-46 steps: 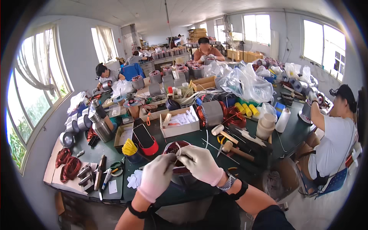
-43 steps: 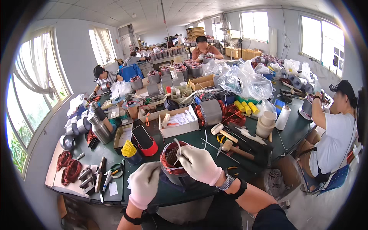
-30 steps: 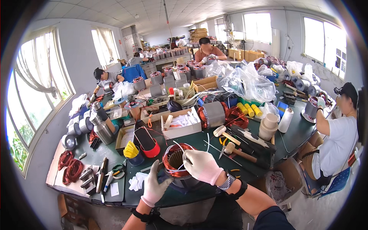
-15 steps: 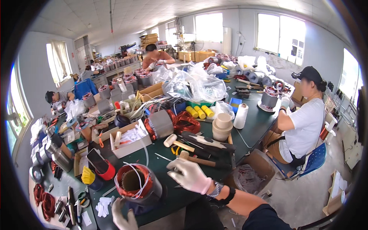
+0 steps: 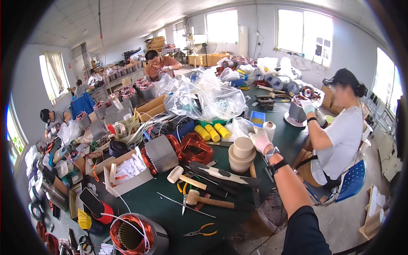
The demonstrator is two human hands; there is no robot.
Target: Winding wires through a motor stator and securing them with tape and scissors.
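Note:
My right hand [image 5: 260,140], in a pale glove with pinkish cuff, reaches far out over the table. Its fingers are stretched out beside a white spool [image 5: 269,128], partly covering it; I cannot tell whether they touch. Just left of the hand stands a stepped beige block [image 5: 242,155]. No part of my left hand shows. Near the lower edge stands a grey motor stator [image 5: 157,238] with copper windings and a loose white cord on top. Yellow-handled pliers [image 5: 202,230] lie right of it.
Two mallets [image 5: 189,177] and a black-and-white wrapped tool [image 5: 223,174] lie mid-table. Another stator [image 5: 162,154] rests on its side by a box of white paper strips [image 5: 129,174]. Yellow rolls [image 5: 212,131] lie behind. A co-worker [image 5: 340,127] sits right; others work farther back.
My right hand has moved forward and right, from above the mallet to the white spool. My left hand has left the picture. The view has shifted, and the pliers now show.

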